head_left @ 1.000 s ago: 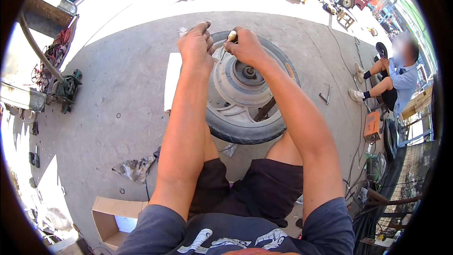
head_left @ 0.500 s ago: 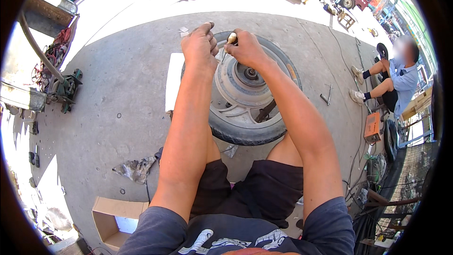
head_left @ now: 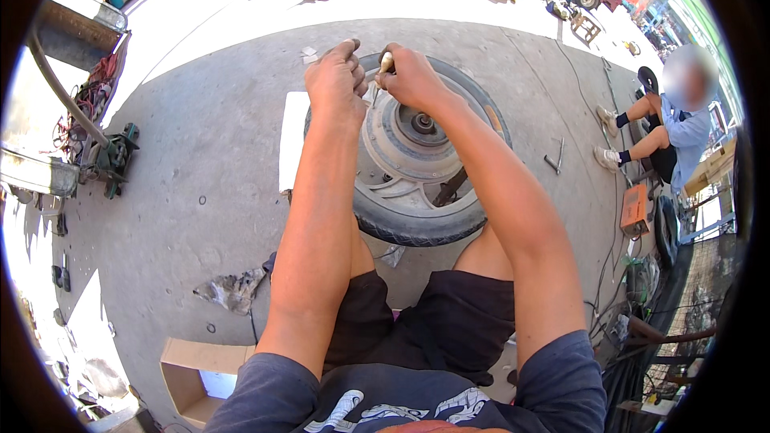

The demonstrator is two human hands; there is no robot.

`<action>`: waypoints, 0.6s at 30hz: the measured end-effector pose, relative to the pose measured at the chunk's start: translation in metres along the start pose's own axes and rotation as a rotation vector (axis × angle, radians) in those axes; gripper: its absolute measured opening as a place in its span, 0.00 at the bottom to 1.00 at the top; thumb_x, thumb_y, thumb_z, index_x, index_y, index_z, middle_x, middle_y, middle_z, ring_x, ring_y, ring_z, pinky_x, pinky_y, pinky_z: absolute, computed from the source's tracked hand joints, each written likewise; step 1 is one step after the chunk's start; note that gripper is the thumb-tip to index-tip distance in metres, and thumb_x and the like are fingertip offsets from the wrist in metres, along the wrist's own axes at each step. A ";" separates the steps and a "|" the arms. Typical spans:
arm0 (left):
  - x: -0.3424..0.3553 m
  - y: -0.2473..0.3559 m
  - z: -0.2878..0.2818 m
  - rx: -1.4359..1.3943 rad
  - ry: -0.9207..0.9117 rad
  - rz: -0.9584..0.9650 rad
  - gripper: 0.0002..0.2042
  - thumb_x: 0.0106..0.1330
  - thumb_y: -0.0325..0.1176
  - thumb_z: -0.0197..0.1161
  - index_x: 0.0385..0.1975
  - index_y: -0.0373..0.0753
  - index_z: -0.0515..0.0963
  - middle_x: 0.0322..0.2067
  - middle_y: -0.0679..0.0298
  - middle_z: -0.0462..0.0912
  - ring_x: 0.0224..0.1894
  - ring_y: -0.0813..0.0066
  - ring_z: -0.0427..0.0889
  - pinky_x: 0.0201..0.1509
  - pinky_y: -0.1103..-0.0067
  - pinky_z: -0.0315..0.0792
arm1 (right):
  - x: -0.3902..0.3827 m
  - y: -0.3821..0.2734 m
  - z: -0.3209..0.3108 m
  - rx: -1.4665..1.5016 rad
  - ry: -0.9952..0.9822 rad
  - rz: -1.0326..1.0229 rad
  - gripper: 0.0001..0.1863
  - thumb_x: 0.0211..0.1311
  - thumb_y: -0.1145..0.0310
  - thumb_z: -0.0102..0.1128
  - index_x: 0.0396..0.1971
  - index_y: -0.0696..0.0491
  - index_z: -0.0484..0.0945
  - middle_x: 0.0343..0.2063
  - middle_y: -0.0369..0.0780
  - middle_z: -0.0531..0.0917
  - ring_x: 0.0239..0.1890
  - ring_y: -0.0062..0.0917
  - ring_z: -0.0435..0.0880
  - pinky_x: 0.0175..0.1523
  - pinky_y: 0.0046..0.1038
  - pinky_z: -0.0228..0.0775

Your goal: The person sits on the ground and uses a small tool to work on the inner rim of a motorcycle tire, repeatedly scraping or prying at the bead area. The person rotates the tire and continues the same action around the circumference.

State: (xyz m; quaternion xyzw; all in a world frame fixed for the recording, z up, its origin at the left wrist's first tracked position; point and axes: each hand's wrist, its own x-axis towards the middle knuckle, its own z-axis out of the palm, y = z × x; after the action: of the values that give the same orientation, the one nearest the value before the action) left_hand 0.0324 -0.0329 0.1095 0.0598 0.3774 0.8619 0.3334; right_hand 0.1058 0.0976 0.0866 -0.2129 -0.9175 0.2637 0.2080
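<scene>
A wheel with a black tyre (head_left: 401, 232) and a dusty silver hub (head_left: 401, 152) lies flat before my knees. Over its far left part, my left hand (head_left: 335, 80) has its fingers curled, hiding what they may grip. Just right of it, my right hand (head_left: 409, 76) grips a tool's cream handle (head_left: 387, 62), with a thin shaft pointing downward between the hands. A white block-like object (head_left: 290, 144) is beside the wheel's left edge, partly behind my forearm.
A person (head_left: 682, 140) in a light shirt sits at the right, near an orange machine (head_left: 634, 208), cables and a metal wrench (head_left: 555, 160). At left are machinery (head_left: 112, 156), a dirty rag (head_left: 233, 289) and a cardboard box (head_left: 180, 385). Scattered parts lie in sunlight beyond.
My right hand and the cream-handled tool have shifted slightly left. My left hand has moved only a little. The seated person's head has shifted slightly.
</scene>
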 end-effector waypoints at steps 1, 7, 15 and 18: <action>0.000 0.000 0.000 0.000 0.001 -0.002 0.09 0.66 0.29 0.58 0.40 0.29 0.74 0.16 0.74 0.60 0.16 0.85 0.55 0.19 0.83 0.48 | 0.002 0.001 0.000 0.010 -0.017 -0.007 0.11 0.50 0.71 0.66 0.30 0.60 0.76 0.30 0.53 0.83 0.40 0.47 0.82 0.44 0.41 0.72; 0.003 -0.002 0.001 0.010 -0.006 -0.022 0.09 0.66 0.29 0.58 0.40 0.29 0.74 0.16 0.74 0.59 0.15 0.85 0.55 0.18 0.83 0.48 | 0.014 0.010 -0.005 0.046 -0.137 -0.036 0.10 0.47 0.72 0.66 0.31 0.58 0.79 0.30 0.51 0.84 0.39 0.45 0.83 0.44 0.38 0.74; 0.007 0.000 -0.005 0.025 -0.012 -0.024 0.10 0.67 0.31 0.57 0.43 0.32 0.73 0.16 0.75 0.59 0.14 0.86 0.53 0.16 0.84 0.46 | 0.025 0.003 0.003 -0.257 -0.028 -0.169 0.14 0.47 0.73 0.63 0.36 0.62 0.77 0.30 0.54 0.83 0.40 0.46 0.83 0.47 0.40 0.75; 0.006 -0.005 -0.002 0.041 -0.002 -0.032 0.10 0.67 0.31 0.58 0.42 0.33 0.73 0.15 0.75 0.58 0.13 0.86 0.53 0.15 0.84 0.45 | 0.018 0.000 0.000 -0.357 -0.028 -0.091 0.13 0.43 0.72 0.63 0.32 0.61 0.81 0.32 0.52 0.84 0.41 0.44 0.84 0.49 0.37 0.76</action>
State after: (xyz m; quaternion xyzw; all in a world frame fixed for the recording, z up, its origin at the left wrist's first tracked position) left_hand 0.0299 -0.0283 0.1039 0.0613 0.3956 0.8485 0.3461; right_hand 0.0912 0.1067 0.0909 -0.2008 -0.9613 0.0899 0.1656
